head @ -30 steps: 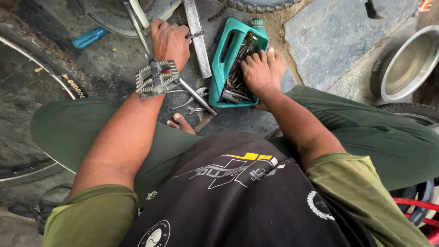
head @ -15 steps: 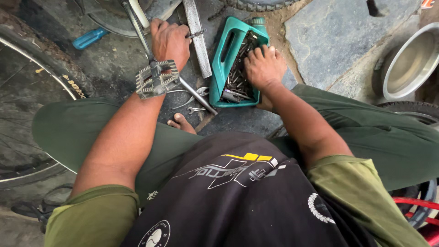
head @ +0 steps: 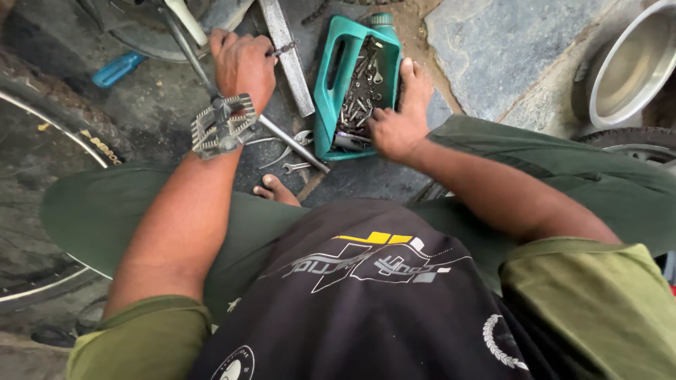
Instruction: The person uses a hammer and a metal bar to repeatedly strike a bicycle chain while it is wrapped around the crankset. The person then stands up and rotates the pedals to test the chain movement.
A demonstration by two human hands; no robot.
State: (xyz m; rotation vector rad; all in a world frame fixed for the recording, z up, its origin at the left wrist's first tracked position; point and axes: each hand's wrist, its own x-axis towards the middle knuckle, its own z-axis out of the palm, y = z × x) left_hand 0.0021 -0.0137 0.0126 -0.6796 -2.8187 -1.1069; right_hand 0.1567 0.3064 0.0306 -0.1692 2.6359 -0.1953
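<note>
Teal plastic jug (head: pixel 325 84) of steel bits: right hand (head: pixel 400 119) spread inside, left hand (head: pixel 243 63) fisted on crank (head: pixel 285 137).

L hand (head: pixel 243 63) grips bike crank by pedal (head: pixel 222 127); R hand (head: pixel 398 119) rests in teal parts tub (head: pixel 338 84).

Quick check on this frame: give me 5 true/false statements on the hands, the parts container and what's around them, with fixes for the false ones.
1. The right hand is at the teal cut-open jug, fingers on its edge. True.
2. The jug holds liquid only. False: it is full of small metal parts.
3. The left hand grips a metal bicycle part near the crank. True.
4. The bicycle pedal lies inside the jug. False: it sits outside the jug, by the left wrist.
5. The blue-handled tool is in the right hand. False: it lies on the ground to the left, apart from both hands.
</note>
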